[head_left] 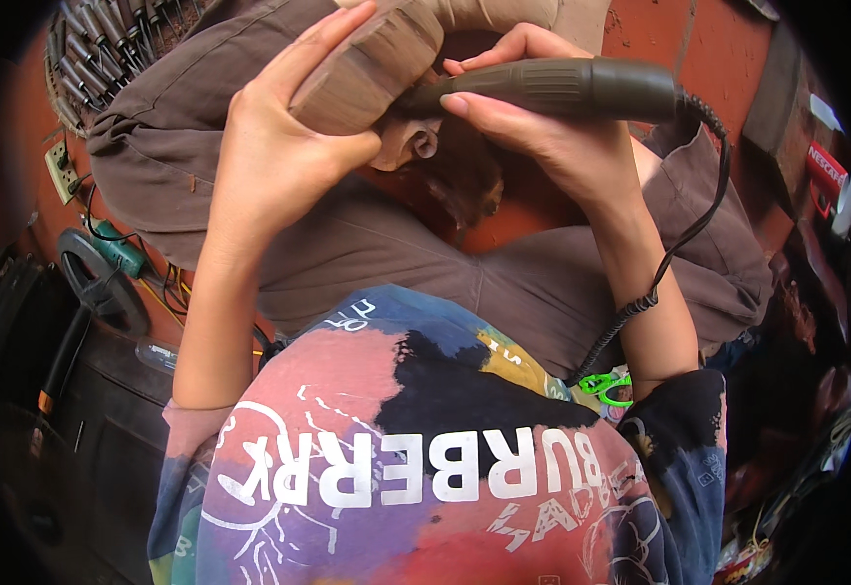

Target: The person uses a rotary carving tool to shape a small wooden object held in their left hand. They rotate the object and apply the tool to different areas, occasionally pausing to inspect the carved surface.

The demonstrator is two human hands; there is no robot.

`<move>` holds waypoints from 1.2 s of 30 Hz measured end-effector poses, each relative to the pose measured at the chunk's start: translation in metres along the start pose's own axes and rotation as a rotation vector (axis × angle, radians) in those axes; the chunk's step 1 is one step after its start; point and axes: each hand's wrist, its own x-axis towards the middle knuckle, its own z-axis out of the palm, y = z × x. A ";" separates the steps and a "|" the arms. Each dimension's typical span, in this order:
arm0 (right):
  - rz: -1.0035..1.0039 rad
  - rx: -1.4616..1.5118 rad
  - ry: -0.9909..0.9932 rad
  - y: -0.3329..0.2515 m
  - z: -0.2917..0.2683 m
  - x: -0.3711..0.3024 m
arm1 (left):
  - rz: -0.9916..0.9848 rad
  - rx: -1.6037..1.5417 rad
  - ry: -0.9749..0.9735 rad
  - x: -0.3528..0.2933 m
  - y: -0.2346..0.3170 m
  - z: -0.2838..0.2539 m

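Observation:
A brown wooden carving (372, 73) is in front of me, above my crossed legs. It has a smooth, thick block at the top and a carved, curled part (411, 144) below. My left hand (274, 136) grips the block from its left side, thumb beneath and fingers along its outer face. In my right hand (572, 146) lies a dark olive rotary tool handpiece (581, 88), held between thumb and fingers with its narrow end pointing left against the wood. The tool's tip is hidden behind the carving, so I cannot tell its exact contact.
From the handpiece a coiled black cord (703, 219) loops down beside my right forearm. Many wooden-handled chisels (99, 49) stand at the upper left. Near my left knee are a socket strip (60, 174) and a green power tool (118, 252). Green-handled scissors (606, 388) lie by my right elbow.

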 end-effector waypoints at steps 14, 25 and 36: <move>0.068 0.059 0.009 -0.006 0.002 0.003 | 0.089 0.180 0.038 -0.009 0.023 -0.004; 0.076 0.061 0.014 -0.005 0.003 0.003 | 0.159 0.223 0.121 -0.011 0.025 -0.001; 0.082 0.128 0.010 -0.002 0.002 0.004 | 0.094 0.330 0.149 -0.009 -0.009 -0.005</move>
